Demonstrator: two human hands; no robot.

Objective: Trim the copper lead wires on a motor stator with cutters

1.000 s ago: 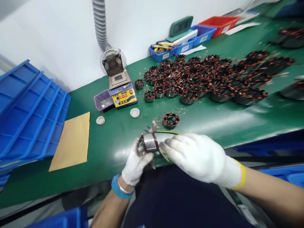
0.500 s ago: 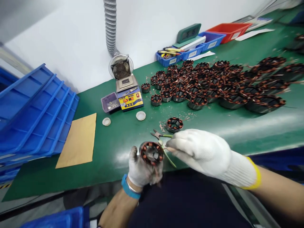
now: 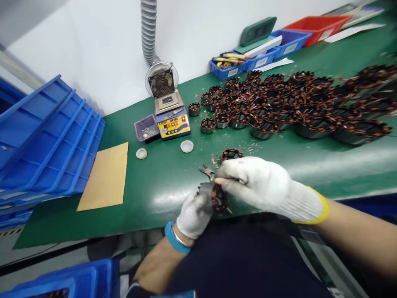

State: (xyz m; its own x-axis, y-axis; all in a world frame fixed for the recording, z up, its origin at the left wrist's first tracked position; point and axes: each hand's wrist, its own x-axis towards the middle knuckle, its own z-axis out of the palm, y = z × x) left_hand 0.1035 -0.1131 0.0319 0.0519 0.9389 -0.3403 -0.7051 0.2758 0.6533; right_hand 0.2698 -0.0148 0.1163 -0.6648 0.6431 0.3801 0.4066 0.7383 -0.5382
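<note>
My gloved left hand (image 3: pixel 194 215) is wrapped around a motor stator (image 3: pixel 218 198), a dark ring with copper windings, tilted so its wound face points right. My gloved right hand (image 3: pixel 252 180) is pinched at the stator's upper edge; what lies between its fingertips is too small to make out. Just behind them, green-handled cutters (image 3: pixel 207 170) lie on the bench, their handles mostly hidden. Another wound stator (image 3: pixel 232 154) rests beyond my right hand, partly covered by it.
Many wound stators (image 3: pixel 263 128) crowd the right of the green bench (image 3: pixel 158 174). Behind stand a yellow-blue solder pot (image 3: pixel 173 127), a purple tray (image 3: pixel 145 129) and two white lids (image 3: pixel 187 146). Blue crates (image 3: pixel 56 140) and a brown sheet (image 3: pixel 105 176) are left; blue bins (image 3: pixel 225 72) line the wall.
The held stator has turned from facing up to facing right. My right hand has come in against its upper edge. The camera view has shifted slightly.
</note>
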